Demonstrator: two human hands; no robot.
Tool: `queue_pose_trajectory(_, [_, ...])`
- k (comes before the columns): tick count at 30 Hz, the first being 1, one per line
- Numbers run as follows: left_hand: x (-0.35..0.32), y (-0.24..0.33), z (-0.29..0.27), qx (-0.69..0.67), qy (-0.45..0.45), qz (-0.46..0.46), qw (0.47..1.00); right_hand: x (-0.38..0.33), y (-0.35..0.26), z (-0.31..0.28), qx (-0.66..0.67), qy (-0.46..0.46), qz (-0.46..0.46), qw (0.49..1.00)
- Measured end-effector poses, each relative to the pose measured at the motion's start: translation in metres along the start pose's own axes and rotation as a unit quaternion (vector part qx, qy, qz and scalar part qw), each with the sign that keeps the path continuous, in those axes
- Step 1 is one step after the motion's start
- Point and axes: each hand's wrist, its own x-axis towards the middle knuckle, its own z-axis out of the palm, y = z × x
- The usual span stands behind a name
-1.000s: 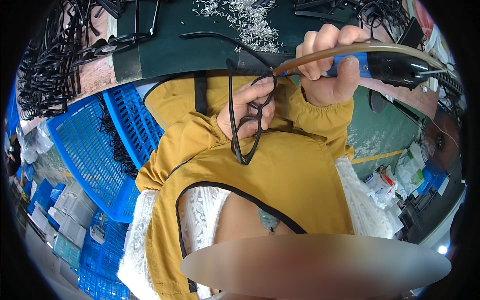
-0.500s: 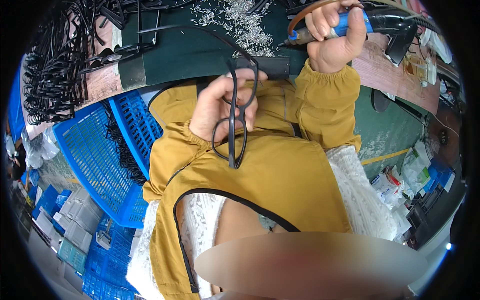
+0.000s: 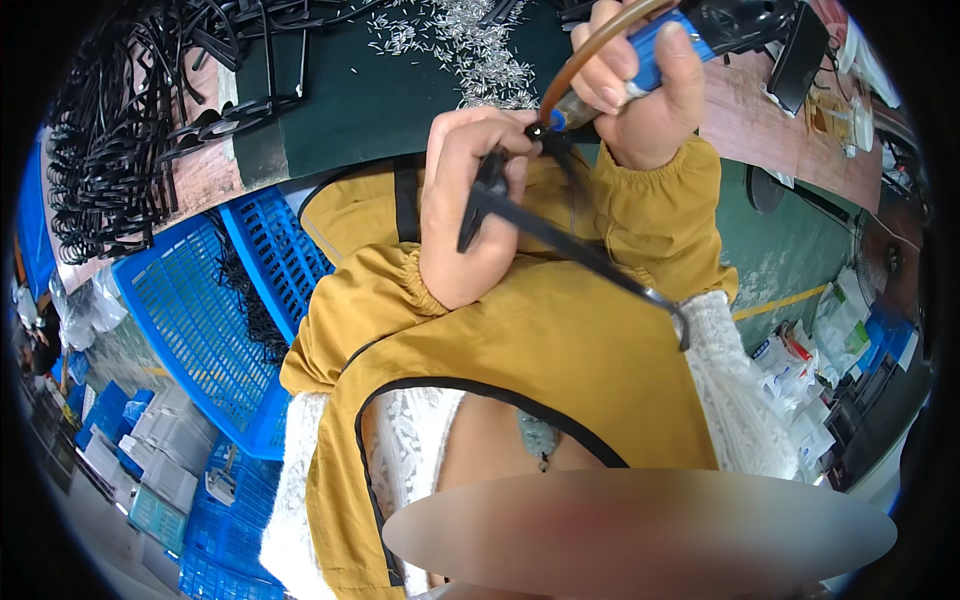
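Head cam: left hand [image 3: 470, 200] is gripping a pair of black glasses [image 3: 590, 257], one arm of it angling down and right from that grip, while the right hand [image 3: 650, 95] is wrapped around a blue-and-black power tool [image 3: 690, 38], tip right at the frame. Loose metal pins [image 3: 485, 65] sit just beyond the left grip. Lower left of it, a blue basket [image 3: 170, 310] holds black pieces. Plastic bags [image 3: 790, 365] way off right have print too small to read.
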Motion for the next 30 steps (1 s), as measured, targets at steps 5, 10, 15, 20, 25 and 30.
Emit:
queue_pose_trajectory(5, [-0.02, -0.006, -0.023, 0.049, -0.105, -0.023, 0.993, -0.002, 0.007, 0.006, 0.119, 0.013, -0.038, 0.992])
queue_pose_trajectory(10, [-0.028, -0.01, -0.025, 0.118, -0.139, 0.033, 0.983, -0.007, 0.009, 0.004, -0.036, 0.069, -0.034, 0.996])
queue_pose_trajectory(15, [-0.024, -0.009, -0.025, 0.114, -0.151, 0.017, 0.982, -0.011, 0.007, 0.001, -0.041, 0.064, -0.018, 0.997])
queue_pose_trajectory(20, [-0.024, -0.012, -0.024, 0.124, -0.136, 0.027, 0.983, -0.008, 0.008, 0.009, -0.021, 0.086, -0.001, 0.996])
queue_pose_trajectory(25, [-0.028, -0.021, -0.018, 0.117, -0.078, 0.052, 0.989, -0.003, 0.01, 0.013, -0.055, 0.07, 0.009, 0.996])
queue_pose_trajectory(30, [-0.029, -0.02, -0.015, 0.109, -0.07, 0.061, 0.99, 0.008, 0.012, 0.012, -0.018, 0.082, -0.002, 0.997])
